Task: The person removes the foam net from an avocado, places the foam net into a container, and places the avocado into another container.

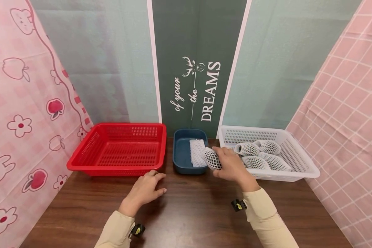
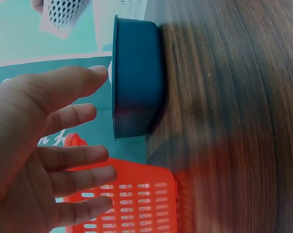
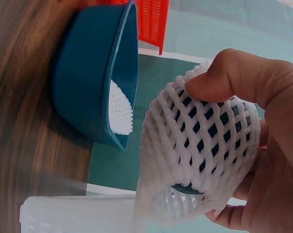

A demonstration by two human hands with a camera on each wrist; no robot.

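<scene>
My right hand [image 1: 232,165] grips a dark, rounded item in a white foam net sleeve [image 1: 211,158], held up between the blue tub and the white basket. In the right wrist view the thumb presses on the netted item [image 3: 199,141], and loose netting hangs past its lower end. What the item inside is, I cannot tell. A flattened white foam net [image 1: 197,151] lies inside the blue tub [image 1: 181,156]. Fingers spread and holding nothing, my left hand [image 1: 145,189] hovers in front of the red basket's near right corner; its open palm [image 2: 20,160] shows in the left wrist view.
The white basket [image 1: 276,176] at the right contains several net-sleeved items [image 1: 268,147]. At the left stands the red basket [image 1: 128,155], with nothing visible in it. All three containers stand on the brown wooden table [image 1: 192,210], with cloth hangings behind and at both sides.
</scene>
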